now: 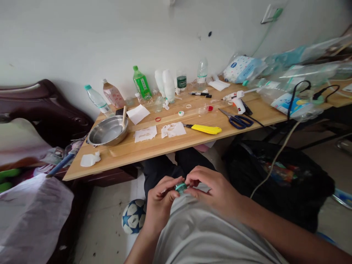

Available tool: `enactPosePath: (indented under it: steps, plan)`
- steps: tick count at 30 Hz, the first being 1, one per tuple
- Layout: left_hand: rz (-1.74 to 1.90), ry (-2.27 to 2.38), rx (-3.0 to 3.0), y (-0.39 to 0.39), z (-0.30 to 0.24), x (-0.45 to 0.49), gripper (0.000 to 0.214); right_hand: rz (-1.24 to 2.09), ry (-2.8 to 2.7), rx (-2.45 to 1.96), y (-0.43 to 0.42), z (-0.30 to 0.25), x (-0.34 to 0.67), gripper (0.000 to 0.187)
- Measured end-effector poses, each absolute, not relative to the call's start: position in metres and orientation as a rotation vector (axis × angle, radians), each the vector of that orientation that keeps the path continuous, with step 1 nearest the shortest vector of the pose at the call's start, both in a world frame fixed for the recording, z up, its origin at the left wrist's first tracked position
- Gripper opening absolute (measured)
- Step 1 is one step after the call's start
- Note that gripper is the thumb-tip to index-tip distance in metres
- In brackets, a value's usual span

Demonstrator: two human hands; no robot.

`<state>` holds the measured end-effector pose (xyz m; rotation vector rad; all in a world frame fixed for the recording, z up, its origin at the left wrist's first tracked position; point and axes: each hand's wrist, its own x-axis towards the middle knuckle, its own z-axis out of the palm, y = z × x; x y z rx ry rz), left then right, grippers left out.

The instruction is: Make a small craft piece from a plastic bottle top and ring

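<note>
In front of my lap I hold a small green bottle cap (180, 187), which looks to have a clear rim or neck piece under it. The fingers and thumb of my left hand (162, 195) pinch its left side. My right hand (210, 185) closes its thumb and fingertips at the cap's right side. The nearest tools lie on the table beyond: a yellow utility knife (206, 129), dark blue scissors (238, 120) and a white glue gun (237, 99). Two torn white papers (173, 129) lie by the knife's blade.
On the wooden table (121, 160) stand a metal bowl (93, 136) with a wooden handle in it and several bottles, including a green one (141, 83). Plastic bottles and a wipes pack (243, 69) crowd the right. A ball (134, 216) and a black bag (288, 190) are below.
</note>
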<state>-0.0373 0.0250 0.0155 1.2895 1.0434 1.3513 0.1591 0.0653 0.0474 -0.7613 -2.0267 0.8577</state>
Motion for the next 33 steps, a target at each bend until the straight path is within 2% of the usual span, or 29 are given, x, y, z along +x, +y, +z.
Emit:
enactPosePath:
  steps: [10,16,19,26,29,33]
  plan:
    - [1.429,1.011,1.285,0.034,0.008,-0.033,0.028,0.994,-1.975,-0.928,0.060,0.041,0.158,0.004]
    - [1.607,1.079,1.359,0.037,0.005,-0.026,0.040,1.663,-1.602,-0.964,0.054,0.033,0.153,0.035]
    - [1.588,1.133,1.349,0.035,0.003,-0.022,0.042,1.798,-1.492,-0.945,0.052,0.026,0.149,0.038]
    - [1.595,1.107,1.181,0.032,0.003,-0.019,0.039,1.740,-1.550,-0.990,0.057,0.027,0.148,0.041]
    - [1.566,1.123,1.120,0.032,0.004,-0.019,0.032,1.606,-1.661,-1.034,0.059,0.031,0.150,0.040]
    - [1.550,1.126,1.058,0.032,0.007,-0.018,0.032,1.400,-1.818,-1.057,0.057,0.033,0.154,0.038]
